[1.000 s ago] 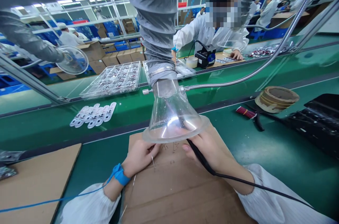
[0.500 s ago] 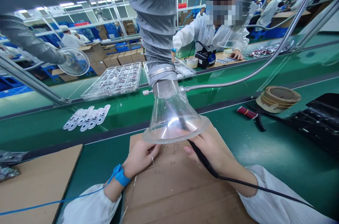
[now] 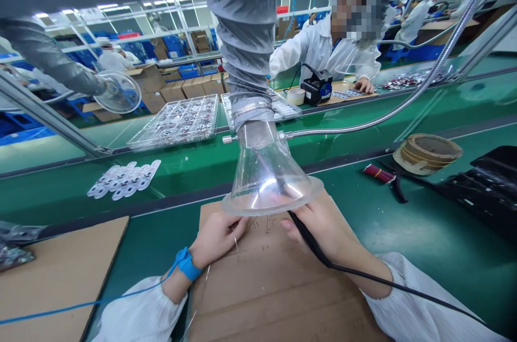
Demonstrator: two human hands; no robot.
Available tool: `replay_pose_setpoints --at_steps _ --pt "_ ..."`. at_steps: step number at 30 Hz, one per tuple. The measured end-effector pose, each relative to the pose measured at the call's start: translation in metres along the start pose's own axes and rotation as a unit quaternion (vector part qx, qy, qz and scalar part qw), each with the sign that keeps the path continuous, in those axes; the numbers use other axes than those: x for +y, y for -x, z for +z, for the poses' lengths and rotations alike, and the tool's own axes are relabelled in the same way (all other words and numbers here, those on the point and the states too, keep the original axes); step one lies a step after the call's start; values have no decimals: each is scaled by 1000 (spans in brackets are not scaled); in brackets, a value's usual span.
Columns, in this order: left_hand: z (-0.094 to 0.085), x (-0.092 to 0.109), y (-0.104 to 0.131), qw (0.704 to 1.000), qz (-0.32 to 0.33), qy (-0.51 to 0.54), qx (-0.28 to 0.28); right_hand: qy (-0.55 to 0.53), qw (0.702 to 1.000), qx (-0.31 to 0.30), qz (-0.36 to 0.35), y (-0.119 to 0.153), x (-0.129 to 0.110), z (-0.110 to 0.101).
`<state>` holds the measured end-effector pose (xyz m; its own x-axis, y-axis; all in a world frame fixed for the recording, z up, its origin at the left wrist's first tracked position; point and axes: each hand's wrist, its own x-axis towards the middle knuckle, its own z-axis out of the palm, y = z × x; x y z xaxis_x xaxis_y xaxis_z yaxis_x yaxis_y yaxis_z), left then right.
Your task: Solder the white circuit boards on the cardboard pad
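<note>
My right hand (image 3: 323,223) grips the black handle of a soldering iron (image 3: 305,237); its cable runs back along my forearm. The iron's tip is behind the clear fume hood (image 3: 270,194). My left hand (image 3: 218,234) is closed, resting on the cardboard sheet (image 3: 266,288) with its fingertips near the hood's rim. A thin, shiny solder wire (image 3: 236,245) comes out of my left fist and trails down the cardboard. Whatever lies between the two hands is hidden by the hood. A blue wrist strap (image 3: 188,265) is on my left wrist.
White part strips (image 3: 124,180) lie on the green conveyor. Beyond it stand compartment trays (image 3: 177,118) and a co-worker (image 3: 319,46). To the right are a bundle of red wires (image 3: 378,173), a tape roll (image 3: 427,153) and black bags (image 3: 484,186). A grey duct (image 3: 242,35) hangs ahead.
The white part strips have slid a little left along the conveyor. My view has shifted slightly, and the co-worker's head has moved. Both my hands keep their grip and place.
</note>
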<state>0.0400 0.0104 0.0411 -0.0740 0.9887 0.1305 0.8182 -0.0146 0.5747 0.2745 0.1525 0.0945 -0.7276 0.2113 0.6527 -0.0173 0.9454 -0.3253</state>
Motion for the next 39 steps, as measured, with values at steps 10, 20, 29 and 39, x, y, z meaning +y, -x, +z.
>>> replay_pose_setpoints --at_steps 10,20,29,39 --pt "0 -1 0 1000 -6 2 -1 17 1000 10 -21 1 0 0" --pt "1 -1 0 1000 -10 5 -2 23 999 12 -20 3 1 1" --pt "-1 1 0 1000 -5 18 -1 23 1000 12 -17 3 1 1" --pt "-1 2 -1 1000 -4 22 2 19 1000 10 -18 3 1 1"
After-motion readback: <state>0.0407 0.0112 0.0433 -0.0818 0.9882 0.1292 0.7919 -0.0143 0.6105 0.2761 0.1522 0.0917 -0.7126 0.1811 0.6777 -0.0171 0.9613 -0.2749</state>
